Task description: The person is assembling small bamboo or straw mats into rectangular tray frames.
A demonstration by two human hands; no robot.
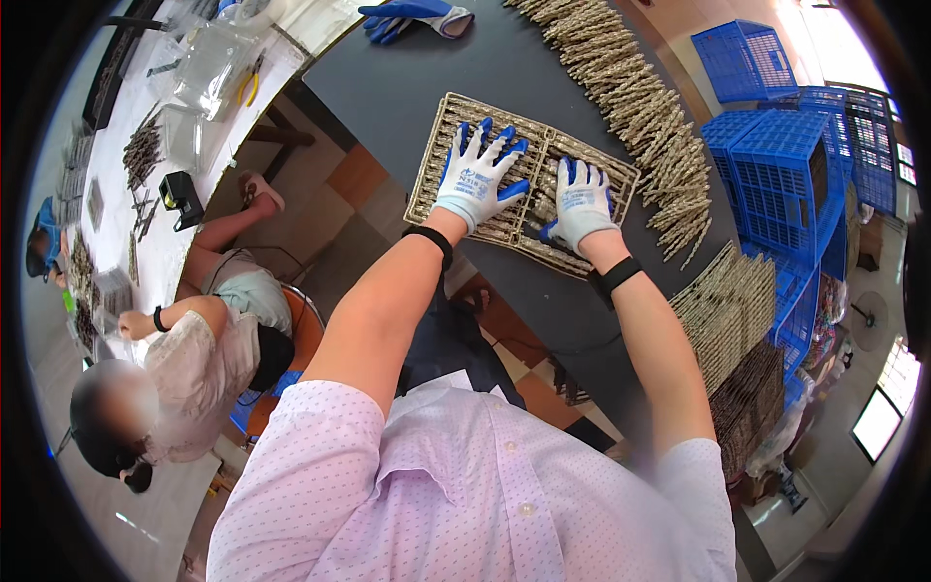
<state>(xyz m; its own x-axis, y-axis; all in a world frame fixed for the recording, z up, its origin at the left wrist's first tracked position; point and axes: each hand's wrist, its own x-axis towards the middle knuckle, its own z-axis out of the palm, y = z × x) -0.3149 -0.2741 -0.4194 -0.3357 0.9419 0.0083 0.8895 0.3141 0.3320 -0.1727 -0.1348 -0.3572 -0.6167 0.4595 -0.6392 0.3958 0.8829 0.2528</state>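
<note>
A rectangular tan woven tray (504, 115) rests on the dark table, split by a crossbar into two sections filled with rows of twisted, braided-looking sticks (438, 155). My left hand (477, 179), in a white glove with blue fingers, lies with fingers spread over the left section. On the right section, my right hand (584, 206), gloved alike, presses down with its fingers stretched out and its thumb out to the left. Dark gaps show between the pieces beside that thumb. Whatever lies beneath both palms is hidden.
Loose twisted sticks (621, 92) form a long row along the table's far right edge. A blue-and-white glove (417, 17) lies at the back. Woven panels (727, 296) and blue crates (776, 175) stand right. Left, a person (208, 373) sits at a white table (218, 145).
</note>
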